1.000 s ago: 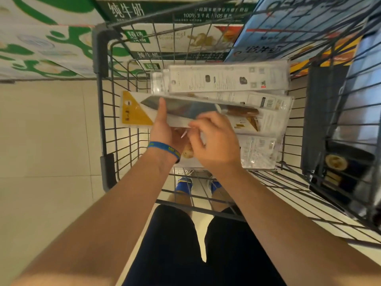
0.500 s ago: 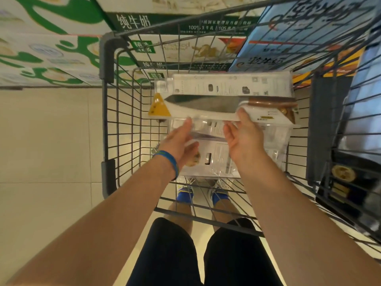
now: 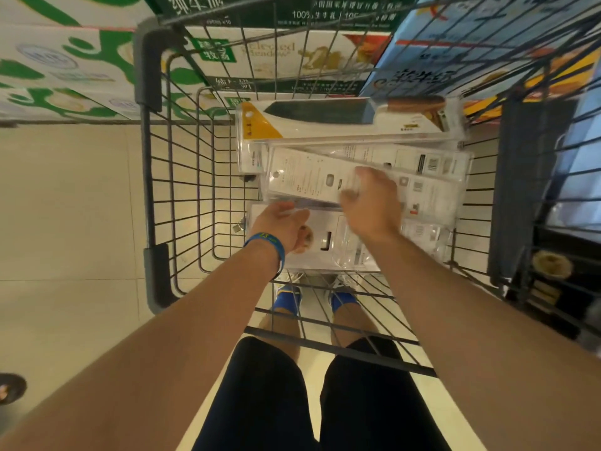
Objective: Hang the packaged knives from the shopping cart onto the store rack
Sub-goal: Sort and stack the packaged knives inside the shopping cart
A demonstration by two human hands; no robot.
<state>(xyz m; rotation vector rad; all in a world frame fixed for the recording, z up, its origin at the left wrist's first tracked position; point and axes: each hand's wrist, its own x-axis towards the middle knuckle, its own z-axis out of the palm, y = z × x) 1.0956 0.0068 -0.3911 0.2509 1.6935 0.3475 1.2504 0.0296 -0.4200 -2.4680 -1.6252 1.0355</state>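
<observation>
The knife packs are lying in a loose stack inside the cart (image 3: 148, 157), on its wire bottom. The far pack (image 3: 325, 125) is lying face up at the far end, showing a dark blade, a brown handle to the right and a yellow corner to the left. Just nearer, the tilted pack (image 3: 302, 180) is lying face down with its white printed back up, slanting across the others. The right hand (image 3: 370, 203) is grasping this pack at its near edge, thumb below and fingers curling over the top; motion blur is hiding the exact grip. The left hand (image 3: 279, 222), wearing a blue wristband (image 3: 270, 242), is lying released with loose fingers over the near pack (image 3: 328, 242), its fingertips reaching the tilted pack's near edge. Milk boxes (image 3: 292, 56) are standing beyond the cart, on the tiled floor (image 3: 65, 206).
</observation>
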